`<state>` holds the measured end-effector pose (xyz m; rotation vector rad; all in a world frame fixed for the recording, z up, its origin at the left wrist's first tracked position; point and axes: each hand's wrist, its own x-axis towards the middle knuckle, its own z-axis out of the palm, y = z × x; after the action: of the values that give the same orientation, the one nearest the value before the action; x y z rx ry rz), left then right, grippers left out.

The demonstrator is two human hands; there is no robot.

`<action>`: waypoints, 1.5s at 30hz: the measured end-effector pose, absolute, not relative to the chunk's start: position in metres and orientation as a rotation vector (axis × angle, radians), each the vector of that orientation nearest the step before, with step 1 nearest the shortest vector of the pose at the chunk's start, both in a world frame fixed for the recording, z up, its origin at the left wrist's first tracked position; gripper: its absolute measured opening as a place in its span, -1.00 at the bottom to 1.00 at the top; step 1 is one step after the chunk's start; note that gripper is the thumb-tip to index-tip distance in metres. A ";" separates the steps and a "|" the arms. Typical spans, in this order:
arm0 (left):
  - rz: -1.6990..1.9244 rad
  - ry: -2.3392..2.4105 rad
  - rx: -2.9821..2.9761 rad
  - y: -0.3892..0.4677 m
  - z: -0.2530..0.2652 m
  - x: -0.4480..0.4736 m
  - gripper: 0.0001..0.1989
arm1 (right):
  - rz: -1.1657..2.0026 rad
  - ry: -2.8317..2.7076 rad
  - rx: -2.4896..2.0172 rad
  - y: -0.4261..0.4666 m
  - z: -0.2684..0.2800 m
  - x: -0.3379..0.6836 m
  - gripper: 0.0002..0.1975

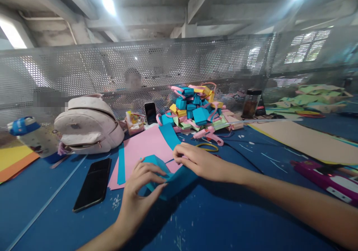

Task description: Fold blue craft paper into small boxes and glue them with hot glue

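Note:
A partly folded blue paper box [175,185] is between my two hands, just above the blue table. My left hand [145,180] grips its left end, the thumb low on the near side and the fingers over the top. At the box's right side, my right hand [195,161] has its fingers pinched together on the paper edge. Behind them lie pink paper sheets [145,143] with a blue strip [169,135] across their right side. A pink hot glue gun [208,134] rests beyond my right hand, near a yellow ring [208,147].
A black phone [93,184] lies at left, by a pale backpack [89,126] and a bottle [36,139]. Colourful paper boxes [192,105] are heaped at the back before a perforated metal screen [112,68]. A purple power strip [327,180] sits at right.

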<state>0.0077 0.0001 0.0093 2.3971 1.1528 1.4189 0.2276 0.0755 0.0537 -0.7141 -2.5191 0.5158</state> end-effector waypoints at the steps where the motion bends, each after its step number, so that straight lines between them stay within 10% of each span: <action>1: 1.418 1.158 2.399 0.000 0.009 0.008 -0.89 | 0.521 -2.515 -0.702 0.077 0.055 0.229 -0.85; 45: 1.420 1.141 2.352 0.000 0.011 0.010 -0.89 | 0.394 -2.418 -0.525 0.060 0.051 0.222 -0.91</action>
<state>0.0097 0.0004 0.0106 2.3519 1.1406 1.4196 0.2216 0.0602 0.0507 -0.5255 -2.4178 0.3936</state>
